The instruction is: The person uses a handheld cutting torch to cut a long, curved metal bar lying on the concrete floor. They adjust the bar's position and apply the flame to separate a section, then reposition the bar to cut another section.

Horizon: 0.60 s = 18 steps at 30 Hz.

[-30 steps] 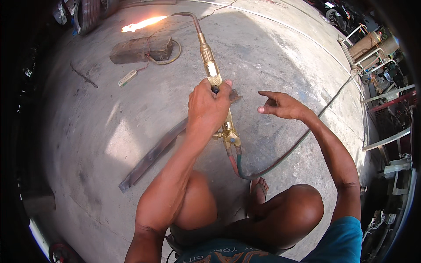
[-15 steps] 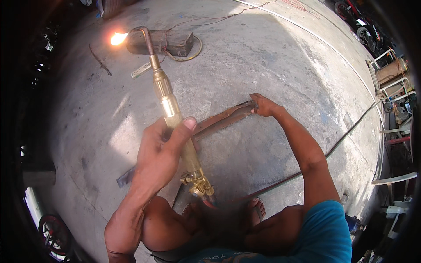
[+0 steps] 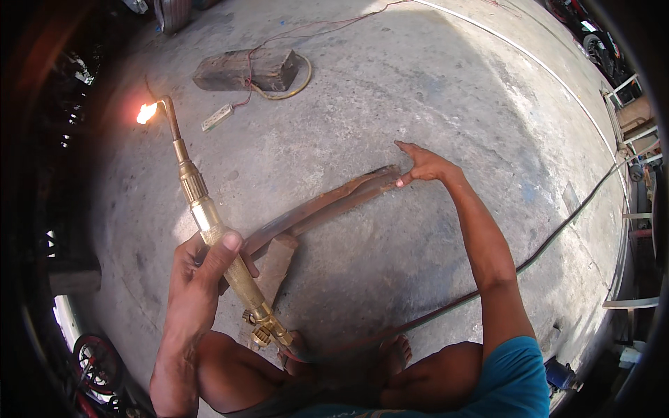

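My left hand (image 3: 209, 265) grips a brass cutting or welding torch (image 3: 198, 202), whose bent tip points to the upper left with a lit flame (image 3: 146, 112) at its end. My right hand (image 3: 421, 164) has its fingers spread at the far right end of a rusty metal channel bar (image 3: 327, 202); whether it touches the bar is hard to tell. Beneath the bar, near my left hand, lies a short brown block (image 3: 277, 268). Hoses (image 3: 446, 296) run from the torch across the floor to the right.
A wooden block (image 3: 251, 70) with a yellow loop and a power strip (image 3: 217, 117) with thin wires lies ahead. At the right edge are metal carts (image 3: 631, 118) and motorcycles (image 3: 596, 45); a wheel (image 3: 94, 362) is at lower left. A white line or pipe (image 3: 516, 38) curves along the right.
The torch has swung leftward and lower in my left hand. My right hand moved forward to the bar's end, then its fingers spread apart. The bar's right end is more fully visible now.
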Tool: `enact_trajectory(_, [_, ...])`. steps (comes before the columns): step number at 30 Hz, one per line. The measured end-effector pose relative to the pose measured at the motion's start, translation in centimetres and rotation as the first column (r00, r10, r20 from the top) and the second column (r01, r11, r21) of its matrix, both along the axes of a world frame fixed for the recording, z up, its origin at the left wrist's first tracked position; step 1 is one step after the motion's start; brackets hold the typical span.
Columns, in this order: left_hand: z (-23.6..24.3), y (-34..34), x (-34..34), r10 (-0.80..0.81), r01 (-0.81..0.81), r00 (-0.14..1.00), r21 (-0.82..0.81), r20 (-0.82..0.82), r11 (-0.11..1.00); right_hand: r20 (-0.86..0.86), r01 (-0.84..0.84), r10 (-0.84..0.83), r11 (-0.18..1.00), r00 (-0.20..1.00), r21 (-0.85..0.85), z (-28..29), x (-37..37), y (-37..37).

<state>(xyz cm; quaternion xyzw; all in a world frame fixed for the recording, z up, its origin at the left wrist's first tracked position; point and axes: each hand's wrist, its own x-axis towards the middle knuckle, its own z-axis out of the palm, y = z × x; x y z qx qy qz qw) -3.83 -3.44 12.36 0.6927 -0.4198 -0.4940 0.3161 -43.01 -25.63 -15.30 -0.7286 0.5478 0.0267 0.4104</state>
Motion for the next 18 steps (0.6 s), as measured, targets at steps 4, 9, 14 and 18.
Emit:
enact_trajectory(4, [0.4,0.1,-0.7,-0.037,0.036,0.999,0.038,0.024,0.999,-0.067,-0.129,0.138,0.984,0.988,0.122,-1.0,1.3,-0.9])
enact_trajectory(9, [0.7,0.5,-1.1,0.031,-0.033,0.998,0.037,0.047,0.999,-0.078,-0.215,0.228,0.965,0.971,0.15,-1.5,2.3,-1.5])
enact_trajectory(14, [0.8,0.7,-0.5,0.003,-0.008,0.995,0.053,0.096,0.999,-0.044,-0.191,0.193,0.98,0.98,0.052,0.0,1.8,-0.7])
enact_trajectory(18, [1.3,0.8,-1.0,-0.007,0.001,0.995,0.059,0.097,0.998,-0.065,-0.188,0.193,0.979,0.979,0.081,0.7,2.3,-0.9])
